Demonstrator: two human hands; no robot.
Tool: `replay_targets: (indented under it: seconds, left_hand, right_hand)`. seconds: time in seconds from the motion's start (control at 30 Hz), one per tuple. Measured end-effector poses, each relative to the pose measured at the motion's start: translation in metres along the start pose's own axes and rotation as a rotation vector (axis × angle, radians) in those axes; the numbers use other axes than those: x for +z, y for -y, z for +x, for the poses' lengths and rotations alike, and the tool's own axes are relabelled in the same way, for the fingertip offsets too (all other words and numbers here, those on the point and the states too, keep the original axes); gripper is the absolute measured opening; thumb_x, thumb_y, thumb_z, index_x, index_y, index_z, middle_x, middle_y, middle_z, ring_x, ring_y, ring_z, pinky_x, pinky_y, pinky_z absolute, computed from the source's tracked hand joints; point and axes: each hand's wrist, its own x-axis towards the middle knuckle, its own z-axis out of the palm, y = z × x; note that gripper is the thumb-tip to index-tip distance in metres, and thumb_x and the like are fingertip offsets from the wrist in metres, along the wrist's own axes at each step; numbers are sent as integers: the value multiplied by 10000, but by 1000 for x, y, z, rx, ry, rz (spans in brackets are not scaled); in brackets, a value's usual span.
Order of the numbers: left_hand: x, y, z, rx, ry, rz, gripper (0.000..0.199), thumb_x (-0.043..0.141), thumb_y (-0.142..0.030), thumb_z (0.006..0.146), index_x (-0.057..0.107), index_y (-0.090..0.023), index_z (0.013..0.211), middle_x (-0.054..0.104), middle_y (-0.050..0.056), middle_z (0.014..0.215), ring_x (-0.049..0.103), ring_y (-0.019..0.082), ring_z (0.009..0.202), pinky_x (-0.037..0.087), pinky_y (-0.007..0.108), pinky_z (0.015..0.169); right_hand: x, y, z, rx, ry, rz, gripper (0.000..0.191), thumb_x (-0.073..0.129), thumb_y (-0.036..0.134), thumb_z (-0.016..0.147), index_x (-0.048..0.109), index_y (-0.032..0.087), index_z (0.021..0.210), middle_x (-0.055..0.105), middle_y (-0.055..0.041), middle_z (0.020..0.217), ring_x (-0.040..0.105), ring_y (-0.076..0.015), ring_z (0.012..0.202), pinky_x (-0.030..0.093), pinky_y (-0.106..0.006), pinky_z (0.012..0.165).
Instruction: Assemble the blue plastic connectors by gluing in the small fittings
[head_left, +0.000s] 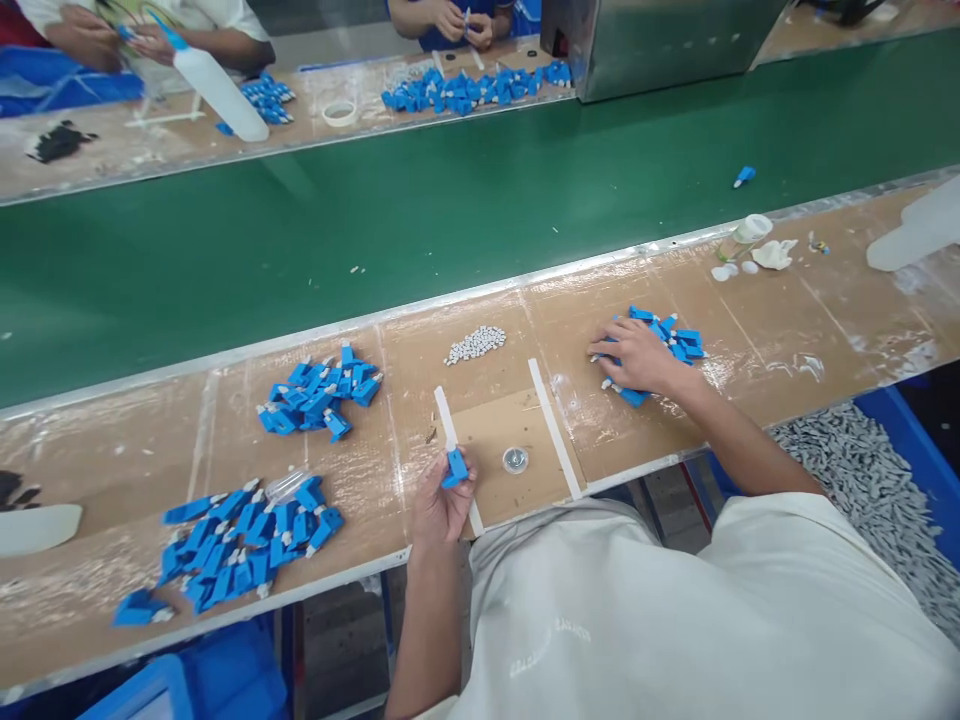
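Observation:
My left hand (442, 505) is closed around a small blue plastic part (454, 468) with a white tip, held above the table edge. My right hand (634, 352) reaches down over a pile of similar blue parts (684, 345) on the right, its fingers apart and touching the pile; some fingertips are hidden among the parts. Between the hands lie a small round clear dish (515, 460) with something metallic in it and a group of tiny grey-white pieces (477, 344). Left of my left hand is another heap of blue parts (319, 392).
A larger heap of blue parts (240, 540) spreads at the front left. White strips (555, 428) mark the table. Beyond runs a green conveyor belt (420, 215) carrying one blue part (744, 177). Two people work across it. A blue bin (900, 430) of grey pieces stands below right.

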Motion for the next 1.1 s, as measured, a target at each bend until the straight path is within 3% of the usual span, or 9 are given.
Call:
replay_targets:
  seconds: [0.1,0.2,0.33,0.53,0.67,0.77,0.87,1.0,1.1]
  left_hand:
    - [-1,0,1,6,3,6,113,776,-199,831,693,-142,880,664,23,767,625,94,635,504,162,506]
    - [-3,2,4,41,-1,2,101,777,-185,827,700,-131,863,685,37,788,636,99,656,526,178,541]
    - [-5,4,7,74,-3,-2,93,775,-183,832,709,-126,864,715,54,835,637,94,645,518,178,534]
    - [2,5,7,99,-33,-17,61,754,-183,855,714,-138,850,727,45,801,650,91,629,508,153,506]
    - [7,5,8,88,-7,5,144,811,-212,809,720,-118,869,719,55,764,651,103,616,507,158,488]
    - [9,5,10,71,24,32,259,884,-242,733,731,-109,894,723,53,764,673,114,642,538,163,519]
    - [10,4,10,58,54,37,325,917,-272,700,730,-111,912,732,47,777,699,123,672,569,175,561]
    - [13,3,7,50,66,2,431,959,-317,640,719,-99,923,735,52,793,712,132,682,578,197,593]
    - [14,2,7,31,68,-16,431,956,-339,645,717,-100,912,726,48,781,702,131,671,552,199,575]
  right_hand:
    - [-21,-27,-16,111,-137,229,287,709,373,856,800,228,1085,739,-101,1189,650,-306,1126,482,-495,1045]
    - [-39,-59,-30,314,-324,350,367,664,493,886,783,222,1104,759,-105,1166,656,-291,1127,486,-496,1063]
    - [-32,-84,-43,423,-411,328,491,539,622,920,781,212,1037,754,-161,1160,648,-324,1153,472,-564,1079]
    - [-18,-77,-47,455,-470,299,526,405,643,963,724,286,1183,725,-114,1227,646,-325,1217,475,-592,1091]
    - [-31,-43,-26,425,-593,214,442,449,544,988,670,304,1286,677,-124,1269,663,-336,1152,520,-566,1027]
    - [-23,5,13,131,-381,217,310,555,461,970,732,264,1131,730,-96,1092,705,-282,950,581,-451,870]
    - [1,49,63,-109,-150,157,236,581,342,960,749,212,1063,731,-103,993,688,-254,870,562,-385,797]
    - [34,64,114,-110,-13,114,186,567,217,935,749,182,936,736,-114,935,661,-256,863,532,-381,812]
    - [45,58,128,-65,-4,139,196,554,220,943,740,189,889,745,-105,917,654,-254,858,522,-374,800]
